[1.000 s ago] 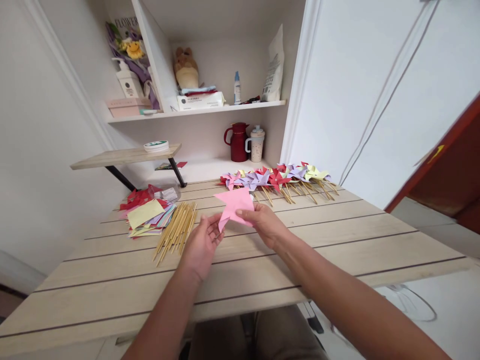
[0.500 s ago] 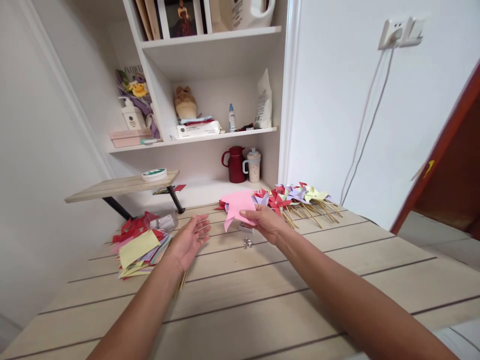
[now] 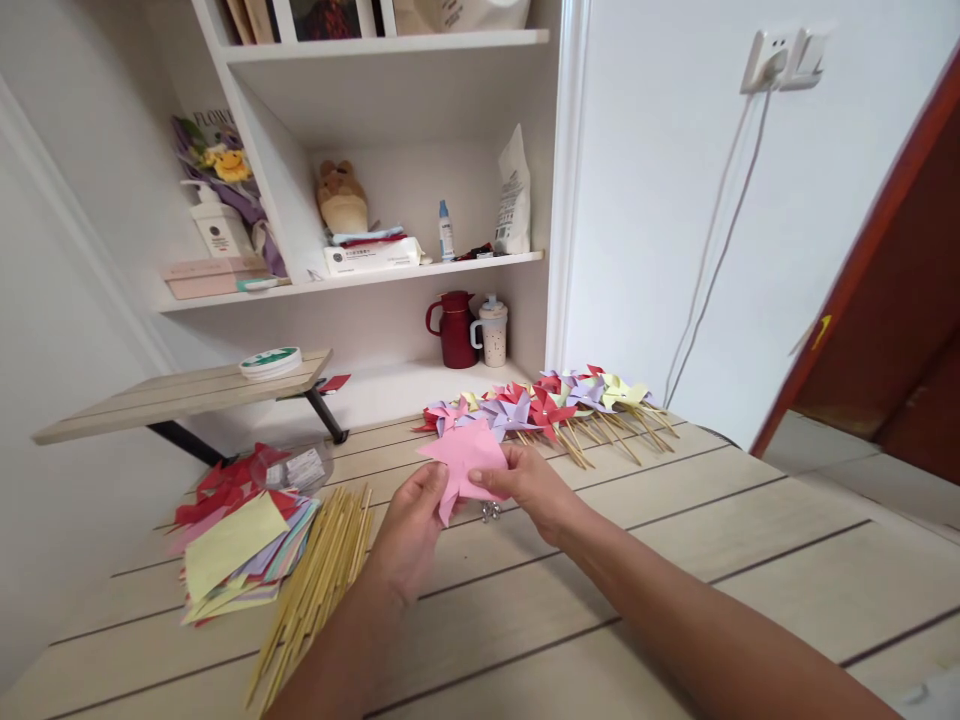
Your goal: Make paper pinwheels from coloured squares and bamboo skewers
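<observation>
Between my two hands is a pink sheet of cut paper (image 3: 466, 452) with pointed corners, held above the table. My left hand (image 3: 417, 510) pinches its lower left part between thumb and fingers. On its right side, my right hand (image 3: 525, 480) grips it with the thumb on top. Just below the paper lie a few small shiny metal pieces (image 3: 490, 511), partly covered. Behind it, finished paper pinwheels (image 3: 551, 408) in red, purple, pink and yellow lie in a row on their sticks. To the left of my left forearm is a bundle of thin wooden sticks (image 3: 319, 570).
A stack of coloured paper (image 3: 232, 550) lies at the left, beside red paper pieces (image 3: 236, 480) and a clear plastic box (image 3: 304, 467). A small raised wooden shelf (image 3: 180, 398) stands behind them. A red jug (image 3: 456, 330) and a cup (image 3: 493, 332) stand at the back.
My left hand has moved right and closed on the pink paper, having been open and apart from it. The paper has come lower and nearer. The view has shifted, showing more of the sticks.
</observation>
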{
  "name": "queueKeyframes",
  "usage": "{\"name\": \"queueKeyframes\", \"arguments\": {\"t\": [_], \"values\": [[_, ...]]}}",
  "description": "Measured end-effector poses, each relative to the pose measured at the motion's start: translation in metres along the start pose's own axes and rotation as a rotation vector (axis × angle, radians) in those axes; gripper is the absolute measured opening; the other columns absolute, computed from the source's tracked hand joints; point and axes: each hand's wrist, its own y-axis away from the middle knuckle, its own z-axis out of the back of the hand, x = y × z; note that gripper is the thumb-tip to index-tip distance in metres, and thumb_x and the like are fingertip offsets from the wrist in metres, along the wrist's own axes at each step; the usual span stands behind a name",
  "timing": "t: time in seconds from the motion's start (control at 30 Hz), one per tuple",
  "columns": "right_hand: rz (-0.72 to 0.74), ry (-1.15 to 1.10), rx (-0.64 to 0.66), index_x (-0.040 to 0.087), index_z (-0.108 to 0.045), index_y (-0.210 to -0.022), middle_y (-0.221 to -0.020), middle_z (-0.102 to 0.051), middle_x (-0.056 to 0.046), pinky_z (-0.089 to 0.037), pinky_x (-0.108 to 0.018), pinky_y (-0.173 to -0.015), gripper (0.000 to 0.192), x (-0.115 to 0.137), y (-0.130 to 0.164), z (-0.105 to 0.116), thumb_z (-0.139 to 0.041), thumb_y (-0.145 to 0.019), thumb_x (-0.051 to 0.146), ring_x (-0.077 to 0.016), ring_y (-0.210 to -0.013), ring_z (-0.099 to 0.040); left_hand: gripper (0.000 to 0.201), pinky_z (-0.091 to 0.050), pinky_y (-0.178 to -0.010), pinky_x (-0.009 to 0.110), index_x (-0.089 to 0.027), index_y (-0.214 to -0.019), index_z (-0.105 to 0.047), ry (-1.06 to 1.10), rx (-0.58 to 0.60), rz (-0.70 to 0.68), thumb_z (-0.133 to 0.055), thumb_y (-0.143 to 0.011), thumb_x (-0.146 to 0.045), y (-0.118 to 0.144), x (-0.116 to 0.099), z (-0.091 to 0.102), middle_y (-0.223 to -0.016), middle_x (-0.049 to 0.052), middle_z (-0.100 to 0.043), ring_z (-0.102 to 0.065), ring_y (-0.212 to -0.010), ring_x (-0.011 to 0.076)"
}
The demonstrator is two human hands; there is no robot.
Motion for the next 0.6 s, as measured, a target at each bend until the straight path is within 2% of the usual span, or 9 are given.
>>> {"name": "queueKeyframes", "arguments": {"t": [0.17,0.23,0.43,0.5,0.6], "values": [[-0.065,-0.007,0.025,0.012,-0.073,-0.079,-0.071,-0.071,-0.003,-0.04,-0.026,-0.062,0.032,-0.01,0.003,-0.005,-0.085,-0.057,0.033,-0.0132,-0.062,-0.056,0.035,-0.047,-0.074,0.025,-0.015,-0.088,-0.072,-0.034,-0.163,0.004,-0.088,-0.064,-0.035,-0.001,0.011,0.016,-0.081,0.003,-0.07,-0.062,-0.075,0.0133],[-0.074,0.004,0.049,0.012,-0.074,-0.08,-0.074,-0.072,-0.003,-0.041,-0.026,-0.063,0.032,-0.012,0.005,-0.007,-0.085,-0.058,0.032,-0.0136,-0.063,-0.057,0.033,-0.047,-0.073,0.025,-0.016,-0.084,-0.072,-0.027,-0.185,-0.017,-0.089,-0.063,-0.035,-0.001,0.011,0.021,-0.078,0.002,-0.07,-0.061,-0.073,0.013],[-0.084,0.017,0.026,0.012,-0.075,-0.082,-0.076,-0.074,-0.006,-0.044,-0.029,-0.067,0.032,-0.01,0.006,0.0,-0.084,-0.061,0.034,-0.0175,-0.069,-0.062,0.042,-0.046,-0.084,0.031,-0.016,-0.103,-0.074,-0.043,-0.002,0.026,-0.08,-0.074,-0.045,0.006,0.013,0.017,-0.096,0.009,-0.073,-0.064,-0.086,0.0185],[-0.085,0.032,0.036,0.012,-0.075,-0.084,-0.078,-0.075,-0.007,-0.045,-0.03,-0.069,0.033,-0.01,0.005,0.004,-0.083,-0.062,0.035,-0.0196,-0.071,-0.064,0.041,-0.045,-0.082,0.03,-0.014,-0.1,-0.076,-0.116,0.004,0.032,-0.079,-0.074,-0.046,0.007,0.018,0.016,-0.092,0.009,-0.073,-0.062,-0.082,0.018],[-0.093,0.096,0.02,0.013,-0.074,-0.077,-0.071,-0.072,-0.004,-0.042,-0.028,-0.064,0.028,-0.01,0.005,0.007,-0.083,-0.061,0.034,-0.0169,-0.065,-0.06,0.038,-0.045,-0.08,0.029,-0.014,-0.096,-0.077,-0.139,-0.035,0.023,-0.081,-0.073,-0.044,0.006,0.024,0.017,-0.089,0.009,-0.073,-0.061,-0.081,0.0182]]}}
